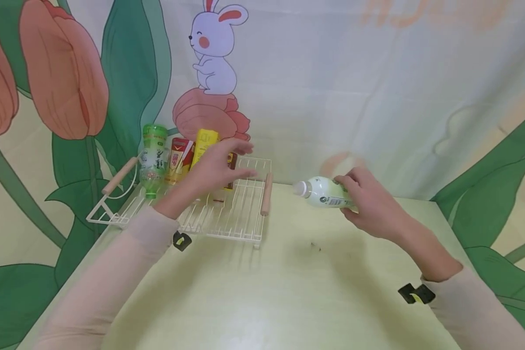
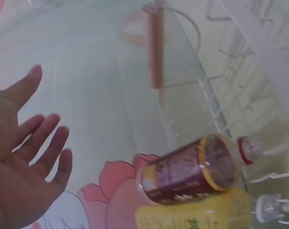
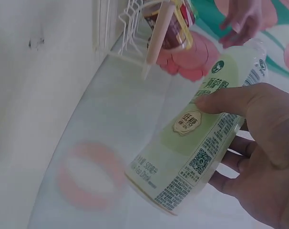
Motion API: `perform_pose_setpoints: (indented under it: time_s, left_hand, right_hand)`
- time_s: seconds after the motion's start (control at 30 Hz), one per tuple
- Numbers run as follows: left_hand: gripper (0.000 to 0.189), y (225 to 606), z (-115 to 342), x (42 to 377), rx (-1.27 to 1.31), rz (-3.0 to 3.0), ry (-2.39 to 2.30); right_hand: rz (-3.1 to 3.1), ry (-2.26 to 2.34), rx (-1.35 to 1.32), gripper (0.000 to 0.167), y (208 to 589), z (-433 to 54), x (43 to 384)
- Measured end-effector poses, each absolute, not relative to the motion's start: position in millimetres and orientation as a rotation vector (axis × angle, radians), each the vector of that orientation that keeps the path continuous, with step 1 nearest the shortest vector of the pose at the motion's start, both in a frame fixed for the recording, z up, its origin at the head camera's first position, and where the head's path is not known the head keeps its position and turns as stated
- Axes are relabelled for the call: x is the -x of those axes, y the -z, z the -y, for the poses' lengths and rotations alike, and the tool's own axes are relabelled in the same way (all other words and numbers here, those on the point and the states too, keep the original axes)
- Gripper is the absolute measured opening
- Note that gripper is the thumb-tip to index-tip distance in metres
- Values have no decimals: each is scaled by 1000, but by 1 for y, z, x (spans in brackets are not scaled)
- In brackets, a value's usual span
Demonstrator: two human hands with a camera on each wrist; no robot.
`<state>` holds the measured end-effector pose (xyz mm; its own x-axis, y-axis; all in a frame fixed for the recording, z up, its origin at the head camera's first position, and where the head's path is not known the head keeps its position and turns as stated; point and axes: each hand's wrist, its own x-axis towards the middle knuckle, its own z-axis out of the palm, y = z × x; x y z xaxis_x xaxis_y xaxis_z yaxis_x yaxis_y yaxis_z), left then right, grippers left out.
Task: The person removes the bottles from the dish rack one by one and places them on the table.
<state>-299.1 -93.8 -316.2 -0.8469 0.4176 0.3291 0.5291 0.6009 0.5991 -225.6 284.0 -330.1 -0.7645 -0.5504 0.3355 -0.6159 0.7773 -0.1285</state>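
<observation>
My right hand [image 1: 372,206] grips a pale green drink bottle [image 1: 325,192], thumb on one side and fingers on the other. The bottle is held tilted on its side above the table, its capped end pointing left toward the rack. My left hand [image 1: 216,167] is raised over a white wire rack [image 1: 240,235], fingers spread and holding nothing. In the rack, cap ends down, stand a clear green bottle [image 1: 153,160], a red and yellow bottle [image 1: 179,160], a yellow bottle [image 1: 205,146] and a dark-labelled bottle [image 2: 182,171]. The left hand partly hides the last two in the head view.
The rack has wooden handles, one on its right side [image 1: 266,194] and one on its left [image 1: 120,175]. It stands on the left part of a pale table [image 1: 288,291]. Behind the table hangs a printed cloth [image 1: 354,87]. Small dark specks [image 1: 316,246] mark the tabletop.
</observation>
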Motion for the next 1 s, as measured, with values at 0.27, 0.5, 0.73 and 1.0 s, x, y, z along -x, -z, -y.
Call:
perform_pose_setpoints:
  time_s: [0.27,0.5,0.73,1.0]
  left_hand:
    - [70,340,113,309,375,2647,1167]
    - [83,360,123,317,182,2683,1132]
    - [86,374,127,322,157,2716,1132]
    - [84,386,125,326,160,2746,1163]
  right_hand:
    - [2650,-594,-667,60,329,-338,227]
    - [2622,-798,-383,66,339,-383,233]
    - [2551,-909,-212,71,355,-423,235]
    - [2524,-1076,-29,71,375,-462,239]
